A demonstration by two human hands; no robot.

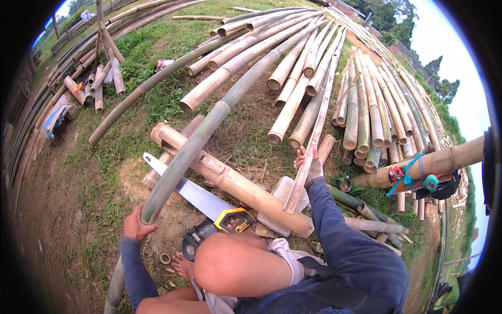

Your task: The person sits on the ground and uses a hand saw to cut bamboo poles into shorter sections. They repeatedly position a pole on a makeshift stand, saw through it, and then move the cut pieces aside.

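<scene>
Lower left, my left hand (138,226) clasps a round green bamboo pole (195,147), my right hand (314,166) a flat tan bamboo strip (320,124); a rolling pole could jolt the yellow-handled steel saw (205,198).

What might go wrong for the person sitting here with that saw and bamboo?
The saw has its blade uncovered close to a bare knee, so a slip might cause a cut. The green bamboo pole crosses over a round bamboo log; it could roll or slide if the left hand loosens. The split bamboo strip in the right hand may leave splinters.
</scene>
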